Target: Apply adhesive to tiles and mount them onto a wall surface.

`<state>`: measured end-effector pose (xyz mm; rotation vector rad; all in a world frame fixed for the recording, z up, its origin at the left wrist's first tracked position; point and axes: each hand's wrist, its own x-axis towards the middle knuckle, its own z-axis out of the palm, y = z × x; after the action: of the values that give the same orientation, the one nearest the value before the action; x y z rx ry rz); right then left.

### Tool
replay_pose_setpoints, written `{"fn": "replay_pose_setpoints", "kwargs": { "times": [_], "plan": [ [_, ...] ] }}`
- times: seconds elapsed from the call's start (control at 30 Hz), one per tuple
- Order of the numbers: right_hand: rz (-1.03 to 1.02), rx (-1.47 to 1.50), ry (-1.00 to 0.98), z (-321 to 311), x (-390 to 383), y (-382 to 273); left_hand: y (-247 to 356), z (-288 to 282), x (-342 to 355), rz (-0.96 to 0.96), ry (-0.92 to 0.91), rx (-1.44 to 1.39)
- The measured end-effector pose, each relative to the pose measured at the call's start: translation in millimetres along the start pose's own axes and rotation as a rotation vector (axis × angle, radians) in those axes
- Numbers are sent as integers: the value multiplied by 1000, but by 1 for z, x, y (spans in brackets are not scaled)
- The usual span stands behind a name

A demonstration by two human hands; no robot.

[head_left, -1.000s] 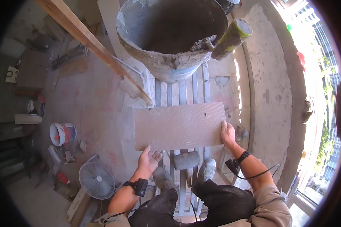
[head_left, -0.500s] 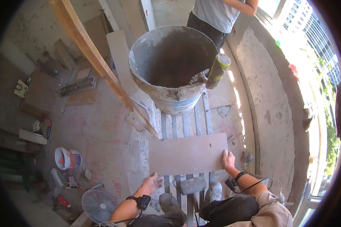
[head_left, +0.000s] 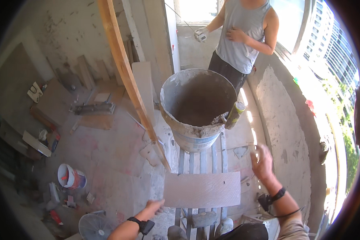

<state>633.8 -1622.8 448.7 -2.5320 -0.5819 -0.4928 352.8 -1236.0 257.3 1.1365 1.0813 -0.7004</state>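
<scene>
A rectangular, grey-brown tile [head_left: 202,190] with a cross-hatched face lies across the metal slats in front of me. At its near left corner is my left hand [head_left: 154,206], slightly blurred, fingers stretched out; whether it touches the edge I cannot tell. My right hand [head_left: 263,163] is raised beyond the tile's right end, fingers apart and holding nothing. Past the tile stands a large mortar-crusted bucket [head_left: 200,138]. A tool with a thick yellow-and-grey handle [head_left: 235,115] leans on its right rim, its other end caked in mortar. Near my feet rests a mallet [head_left: 204,219].
Close left of the bucket, a wooden post [head_left: 126,76] slants down to the tile. A co-worker in a grey top [head_left: 246,34] stands behind the bucket. On the left are a white pail [head_left: 71,177] and a fan [head_left: 95,228]. A low wall [head_left: 286,116] runs along the right.
My right hand has let go of the tile's right end and risen toward the bucket. My left hand stays by the near left corner. The view has tilted up, showing more of the co-worker.
</scene>
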Motion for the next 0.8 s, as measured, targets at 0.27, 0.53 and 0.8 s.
{"fn": "replay_pose_setpoints", "kwargs": {
  "times": [0.27, 0.53, 0.8],
  "plan": [
    [-1067, -661, 30, -68, 164, -163, 265, 77, -112, 796, -146, -360],
    [-817, -698, -591, -47, 125, -130, 337, 95, -97, 878, -25, -587],
    [-341, -397, -724, -90, -18, -53, 290, 169, -150, 1254, -320, -283]
  ]
}}
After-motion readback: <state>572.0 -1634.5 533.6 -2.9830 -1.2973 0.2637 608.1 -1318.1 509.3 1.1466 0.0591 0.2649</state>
